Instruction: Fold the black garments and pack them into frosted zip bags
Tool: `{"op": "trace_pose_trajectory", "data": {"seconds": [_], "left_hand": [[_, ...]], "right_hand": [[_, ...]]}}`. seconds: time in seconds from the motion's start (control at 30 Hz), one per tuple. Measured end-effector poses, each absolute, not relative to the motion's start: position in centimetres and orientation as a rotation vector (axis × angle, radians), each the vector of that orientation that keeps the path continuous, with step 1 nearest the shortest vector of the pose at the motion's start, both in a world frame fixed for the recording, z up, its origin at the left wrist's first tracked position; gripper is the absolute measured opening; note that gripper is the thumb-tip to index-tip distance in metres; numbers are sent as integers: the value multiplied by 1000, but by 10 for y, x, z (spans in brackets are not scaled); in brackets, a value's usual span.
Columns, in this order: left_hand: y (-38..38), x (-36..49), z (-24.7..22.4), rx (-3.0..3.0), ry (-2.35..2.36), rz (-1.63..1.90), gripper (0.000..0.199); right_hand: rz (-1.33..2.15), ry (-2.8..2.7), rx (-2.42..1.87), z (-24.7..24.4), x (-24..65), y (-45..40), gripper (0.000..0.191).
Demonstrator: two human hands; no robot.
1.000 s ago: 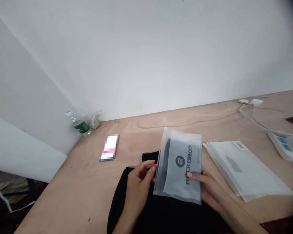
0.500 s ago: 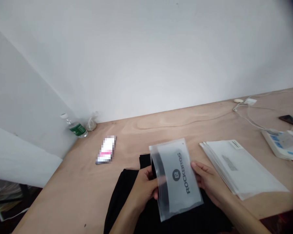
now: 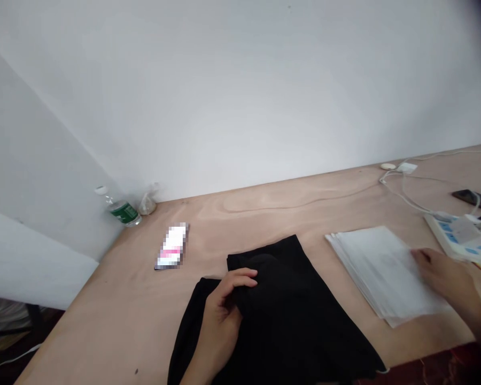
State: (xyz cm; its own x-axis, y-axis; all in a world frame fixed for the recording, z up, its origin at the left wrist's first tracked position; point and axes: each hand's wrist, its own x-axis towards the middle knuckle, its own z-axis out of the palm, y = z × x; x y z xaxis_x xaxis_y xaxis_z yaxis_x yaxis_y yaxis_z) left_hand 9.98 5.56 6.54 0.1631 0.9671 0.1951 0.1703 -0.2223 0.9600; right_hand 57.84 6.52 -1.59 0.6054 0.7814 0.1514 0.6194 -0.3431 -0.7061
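A black garment lies folded on the table in front of me. My left hand rests on its left part, fingers curled over a fold of the fabric; the thumb is mostly hidden. Over to the right, a frosted plastic bag lies blurred on top of a stack of similar bags. My right hand is closed at this top bag's right edge, smeared a little by motion. The print on the bag cannot be read.
A phone with a lit screen lies left of the garment. Behind it stand a tilted water bottle and a small knotted plastic bag. At right are a power strip, white cables and a dark phone.
My right hand has carried the frosted bag from above the garment rightward onto the stack. My left hand has let go of the bag and now grips the garment's fold.
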Motion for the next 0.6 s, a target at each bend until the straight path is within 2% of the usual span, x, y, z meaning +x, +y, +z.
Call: {"op": "trace_pose_trajectory", "data": {"seconds": [0.13, 0.2, 0.27, 0.37, 0.47, 0.53, 0.6], "left_hand": [[51, 97, 61, 1684, 1125, 1088, 26], [51, 98, 63, 1762, 1076, 1044, 33], [54, 102, 67, 1841, 1015, 992, 41], [57, 114, 72, 2003, 905, 947, 49], [56, 128, 73, 2216, 867, 949, 52], [52, 135, 69, 2343, 920, 973, 50], [46, 139, 64, 2413, 966, 1030, 47]], "right_hand": [[-46, -1244, -2078, -6, 547, 65, 15], [-56, -1224, -1985, 15, 512, 65, 16], [358, -1202, -1898, 38, 465, 62, 21], [763, -1336, -1693, 65, 385, 50, 33], [1451, -1241, -1358, 75, 324, 35, 45], [1649, -1037, -1237, 71, 302, 29, 48], [1685, -861, -1142, 65, 292, 28, 48]]}}
